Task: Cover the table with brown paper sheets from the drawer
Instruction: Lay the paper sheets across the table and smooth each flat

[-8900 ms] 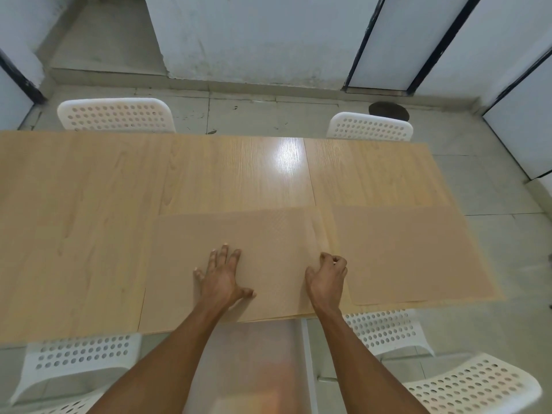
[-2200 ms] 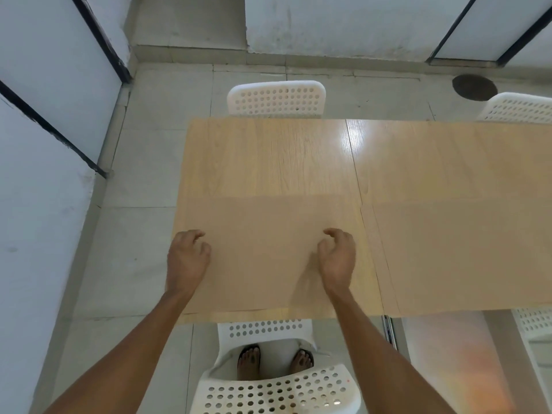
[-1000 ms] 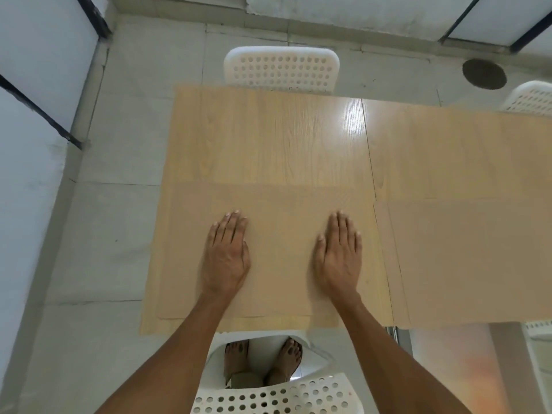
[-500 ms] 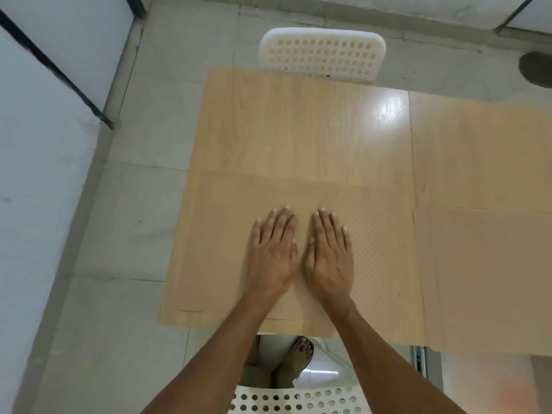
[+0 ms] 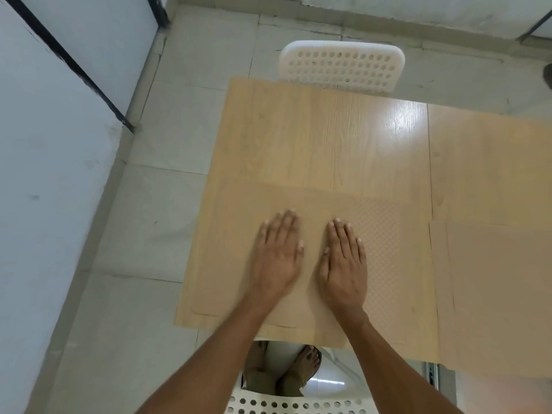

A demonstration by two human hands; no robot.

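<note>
A brown paper sheet (image 5: 385, 234) lies flat on the near left end of the desk (image 5: 313, 135), its near edge running along the desk's front edge. Both hands press on it side by side, palms down: the left hand (image 5: 277, 258) and the right hand (image 5: 343, 264), each with fingers straight and close together, holding nothing. The two hands sit near each other but apart, around the sheet's middle.

At 3 o'clock from this sheet a second sheet (image 5: 493, 294) lies on the desk, its left edge just beside or slightly overlapping the first; which, I cannot tell. At 12 o'clock the far half of the desk is bare wood, with a white chair (image 5: 340, 67) beyond it. At 6 o'clock, below the desk edge, another chair (image 5: 298, 407) and the person's feet show.

By my reckoning the near strip is covered as far as the view reaches, and the far strip is left to do.
</note>
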